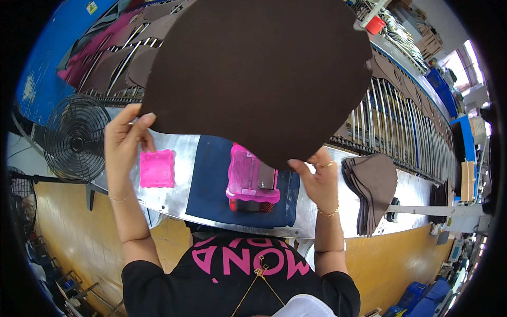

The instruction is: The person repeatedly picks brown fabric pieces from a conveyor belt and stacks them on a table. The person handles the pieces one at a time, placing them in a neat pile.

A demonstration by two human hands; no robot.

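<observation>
A large dark brown leather piece (259,74) with a curved outline is held up by its near edge. My left hand (127,137) pinches its left corner between thumb and fingers. On the near right edge, my right hand (319,177) grips it, thumb toward me. The piece covers much of the bench's far side. Below it lies a dark blue mat (208,179), bearing a pink see-through tray (237,174) with wavy edges and a dark rectangular item in it. A smaller pink wavy-edged dish (157,169) sits on the metal bench beside my left hand.
Right of my right hand lies a fanned stack of brown leather pieces (377,182) on the metal bench (311,211). A black fan (76,142) stands at the left. Behind the bench runs a conveyor of metal bars (401,116) carrying more cut pieces.
</observation>
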